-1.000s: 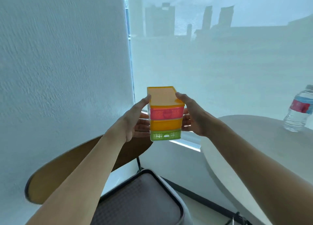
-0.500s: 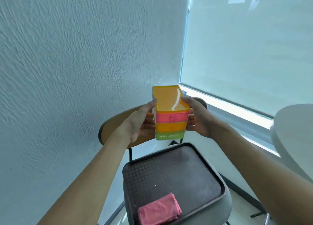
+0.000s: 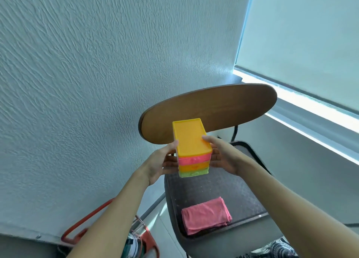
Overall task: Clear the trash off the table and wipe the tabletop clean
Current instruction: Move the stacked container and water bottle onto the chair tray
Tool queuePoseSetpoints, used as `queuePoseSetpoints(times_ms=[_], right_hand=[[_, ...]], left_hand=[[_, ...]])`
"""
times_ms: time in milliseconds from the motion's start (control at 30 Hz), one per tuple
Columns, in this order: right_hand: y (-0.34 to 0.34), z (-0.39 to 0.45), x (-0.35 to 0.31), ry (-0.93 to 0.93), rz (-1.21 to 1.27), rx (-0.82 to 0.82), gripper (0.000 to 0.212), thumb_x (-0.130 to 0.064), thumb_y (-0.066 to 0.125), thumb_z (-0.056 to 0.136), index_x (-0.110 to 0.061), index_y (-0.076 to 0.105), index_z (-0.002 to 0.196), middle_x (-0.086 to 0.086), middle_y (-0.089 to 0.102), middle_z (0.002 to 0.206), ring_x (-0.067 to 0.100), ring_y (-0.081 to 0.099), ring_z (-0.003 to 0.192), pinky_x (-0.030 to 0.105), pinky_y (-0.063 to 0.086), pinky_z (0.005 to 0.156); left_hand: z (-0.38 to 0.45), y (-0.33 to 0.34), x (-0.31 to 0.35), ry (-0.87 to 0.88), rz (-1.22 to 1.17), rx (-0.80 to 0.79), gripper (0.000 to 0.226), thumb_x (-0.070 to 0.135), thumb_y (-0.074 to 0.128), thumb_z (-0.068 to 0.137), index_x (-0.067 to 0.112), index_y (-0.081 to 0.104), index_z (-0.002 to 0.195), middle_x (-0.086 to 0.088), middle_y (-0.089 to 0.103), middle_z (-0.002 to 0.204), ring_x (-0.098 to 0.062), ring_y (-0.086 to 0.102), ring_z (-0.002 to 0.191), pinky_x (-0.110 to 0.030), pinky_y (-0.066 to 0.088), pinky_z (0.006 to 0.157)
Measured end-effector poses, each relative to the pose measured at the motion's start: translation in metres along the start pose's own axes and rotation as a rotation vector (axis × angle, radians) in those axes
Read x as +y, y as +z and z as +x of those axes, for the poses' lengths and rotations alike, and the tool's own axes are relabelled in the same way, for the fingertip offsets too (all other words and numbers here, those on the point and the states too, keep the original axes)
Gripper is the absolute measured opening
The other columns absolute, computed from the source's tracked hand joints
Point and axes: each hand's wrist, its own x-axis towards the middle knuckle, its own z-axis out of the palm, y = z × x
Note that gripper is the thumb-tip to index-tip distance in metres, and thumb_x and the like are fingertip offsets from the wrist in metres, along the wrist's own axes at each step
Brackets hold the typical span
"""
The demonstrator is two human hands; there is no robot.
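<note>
Held up over the chair seat (image 3: 223, 187), in front of the wooden backrest (image 3: 209, 106): a small stack of plastic drawers (image 3: 191, 150), orange lid on top, then pink, orange and green tiers below. Clamped from both sides, left hand (image 3: 161, 163) curled against the left wall with the thumb up near the lid edge, right hand (image 3: 221, 156) wrapped round the right wall with the thumb resting on the lid. Probably light, judging by the easy, high carry; rigid thin plastic, smooth and somewhat glossy, so likely a bit slippery under a sideways squeeze alone. Possibly loose tiers that could slide out or part if tipped, though no telling from here whether fixed or free. Best taken as now, palms flat on the two long walls, low enough to catch the green bottom tier, kept upright and level. Near the front edge of the seat, well below the stack, a folded pink cloth (image 3: 206, 215): soft, limp, light, easy to pinch at a fold or scoop whole, surely meant for the wiping. No bench in view.
</note>
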Motion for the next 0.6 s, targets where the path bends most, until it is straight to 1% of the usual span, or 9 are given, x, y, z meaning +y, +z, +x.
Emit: queuePoseSetpoints(times_ms=[33, 100, 167, 233, 300, 433, 500, 600], right_hand=[[0.002, 0.004, 0.006, 0.019, -0.003, -0.006, 0.032, -0.048, 0.05, 0.097, -0.018, 0.059, 0.101, 0.013, 0.065, 0.116, 0.026, 0.062, 0.102, 0.036, 0.05, 0.084], [0.005, 0.013, 0.019, 0.057, -0.007, -0.011, 0.031, -0.048, 0.052, 0.096, -0.019, 0.06, 0.104, 0.008, 0.068, 0.112, 0.024, 0.064, 0.101, 0.034, 0.049, 0.078], [0.008, 0.023, 0.032, 0.089, -0.002, -0.008, 0.034, -0.048, 0.055, 0.095, -0.018, 0.061, 0.109, 0.008, 0.069, 0.111, 0.023, 0.065, 0.1, 0.034, 0.048, 0.076], [0.01, 0.033, 0.044, 0.114, 0.006, 0.015, 0.039, -0.047, 0.057, 0.094, -0.015, 0.061, 0.115, 0.008, 0.068, 0.111, 0.023, 0.064, 0.099, 0.034, 0.048, 0.075], [0.012, 0.042, 0.055, 0.141, 0.011, 0.031, 0.041, -0.046, 0.058, 0.093, -0.014, 0.06, 0.118, 0.006, 0.067, 0.111, 0.022, 0.063, 0.099, 0.033, 0.046, 0.074], [0.012, 0.056, 0.077, 0.184, 0.027, 0.042, 0.041, -0.046, 0.059, 0.092, -0.014, 0.06, 0.118, 0.004, 0.066, 0.108, 0.02, 0.062, 0.096, 0.033, 0.045, 0.074], [0.012, 0.063, 0.085, 0.195, 0.047, 0.043, 0.041, -0.045, 0.059, 0.092, -0.015, 0.06, 0.119, 0.005, 0.066, 0.111, 0.021, 0.062, 0.098, 0.033, 0.045, 0.075], [0.013, 0.07, 0.092, 0.198, 0.053, 0.036, 0.044, -0.045, 0.059, 0.092, -0.014, 0.058, 0.123, 0.007, 0.065, 0.117, 0.021, 0.062, 0.102, 0.033, 0.046, 0.073]], left_hand=[[0.002, -0.003, -0.008, -0.025, -0.017, -0.001, 0.051, 0.059, 0.054, 0.084, 0.02, 0.067, 0.113, -0.018, 0.065, 0.116, -0.026, 0.065, 0.1, -0.035, 0.056, 0.077], [0.005, -0.008, -0.024, -0.067, -0.056, -0.001, 0.048, 0.055, 0.056, 0.084, 0.017, 0.066, 0.111, -0.015, 0.067, 0.107, -0.027, 0.065, 0.098, -0.04, 0.056, 0.083], [0.011, -0.01, -0.038, -0.092, -0.081, 0.007, 0.039, 0.049, 0.055, 0.09, 0.015, 0.065, 0.107, -0.01, 0.067, 0.095, -0.025, 0.065, 0.094, -0.041, 0.056, 0.086], [0.015, -0.011, -0.051, -0.116, -0.103, 0.02, 0.033, 0.044, 0.054, 0.093, 0.014, 0.064, 0.102, -0.009, 0.067, 0.091, -0.024, 0.064, 0.092, -0.042, 0.056, 0.087], [0.021, -0.011, -0.063, -0.141, -0.114, 0.026, 0.03, 0.042, 0.055, 0.093, 0.014, 0.064, 0.099, -0.009, 0.066, 0.091, -0.024, 0.064, 0.091, -0.042, 0.056, 0.085], [0.029, -0.01, -0.082, -0.175, -0.113, 0.03, 0.029, 0.039, 0.056, 0.093, 0.013, 0.062, 0.106, -0.01, 0.068, 0.094, -0.023, 0.066, 0.092, -0.035, 0.055, 0.074], [0.033, -0.01, -0.089, -0.186, -0.123, 0.04, 0.027, 0.037, 0.056, 0.094, 0.014, 0.062, 0.105, -0.01, 0.068, 0.096, -0.024, 0.066, 0.093, -0.035, 0.055, 0.074], [0.038, -0.011, -0.095, -0.192, -0.139, 0.064, 0.026, 0.037, 0.056, 0.093, 0.014, 0.062, 0.104, -0.01, 0.068, 0.095, -0.024, 0.065, 0.093, -0.038, 0.056, 0.078]])
